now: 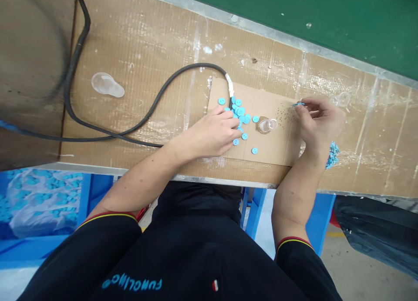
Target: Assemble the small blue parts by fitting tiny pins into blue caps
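Bent over a loose heap of round blue button-like discs (pixel 241 112), my left hand (pixel 217 131) has its fingers curled and close together. Its fingertips touch the heap, and what they grip is hidden. My right hand (pixel 320 118) is raised at the right end of a flat cardboard sheet (pixel 277 148), thumb and forefinger pinched on a small thin blue piece (pixel 298 104). Tiny brown specks (pixel 284 114) dot the sheet just left of that pinch. Between the hands, a small clear plastic cup-like part (pixel 268 125) stands on the sheet. Single discs lie around the heap.
A black cable (pixel 156 98) loops over the cardboard-covered bench to the heap, its end wrapped in white. A clear plastic piece (pixel 107 84) lies at left. Small blue pieces (pixel 332 155) are piled beside my right forearm. A blue crate (pixel 85 196) with bagged blue parts stands below left.
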{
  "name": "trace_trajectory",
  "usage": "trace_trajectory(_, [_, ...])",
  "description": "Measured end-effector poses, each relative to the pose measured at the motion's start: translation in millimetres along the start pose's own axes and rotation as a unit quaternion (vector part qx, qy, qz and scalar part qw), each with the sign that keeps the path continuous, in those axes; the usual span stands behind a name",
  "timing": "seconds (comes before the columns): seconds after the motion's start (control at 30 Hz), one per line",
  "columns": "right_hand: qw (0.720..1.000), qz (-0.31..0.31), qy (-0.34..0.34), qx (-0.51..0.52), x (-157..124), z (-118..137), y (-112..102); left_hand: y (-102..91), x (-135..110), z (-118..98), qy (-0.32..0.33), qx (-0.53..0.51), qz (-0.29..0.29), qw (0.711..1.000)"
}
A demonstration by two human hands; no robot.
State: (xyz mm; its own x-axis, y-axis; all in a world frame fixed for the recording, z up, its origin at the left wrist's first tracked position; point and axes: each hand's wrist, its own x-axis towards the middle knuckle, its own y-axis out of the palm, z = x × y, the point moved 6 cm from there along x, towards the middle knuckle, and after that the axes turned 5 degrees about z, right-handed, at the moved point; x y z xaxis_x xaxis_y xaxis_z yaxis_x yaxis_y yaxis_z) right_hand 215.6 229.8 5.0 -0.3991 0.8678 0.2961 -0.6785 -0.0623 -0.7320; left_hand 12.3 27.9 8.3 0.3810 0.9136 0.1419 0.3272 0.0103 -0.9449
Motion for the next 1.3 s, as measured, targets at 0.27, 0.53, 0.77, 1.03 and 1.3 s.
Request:
trace_trajectory(0.27, [1.0, 0.009, 0.027, 0.001, 1, -1, 3, 0.5, 1, 1, -0.002, -0.009, -0.001, 1.0])
trace_trajectory(0.53, [0.995, -0.066, -0.044, 0.062, 3, 0, -8, -1.4, 1, 4, -0.003, -0.006, -0.004, 1.0])
trace_trajectory(0.77, [0.932, -0.231, -0.207, 0.189, -45, 45, -55, -14.6, -11, 16, -0.009, -0.007, -0.018, 1.0])
trace_trajectory(1.03, [0.977, -0.014, -0.146, 0.155, -136, 100, 20, 0.1, -19, 4, 0.063, -0.092, -0.004, 0.994])
trace_trajectory(1.3, [0.985, 0.012, -0.17, 0.016, -133, 102, 48, 6.6, -22, 13, 0.038, -0.119, -0.021, 0.992])
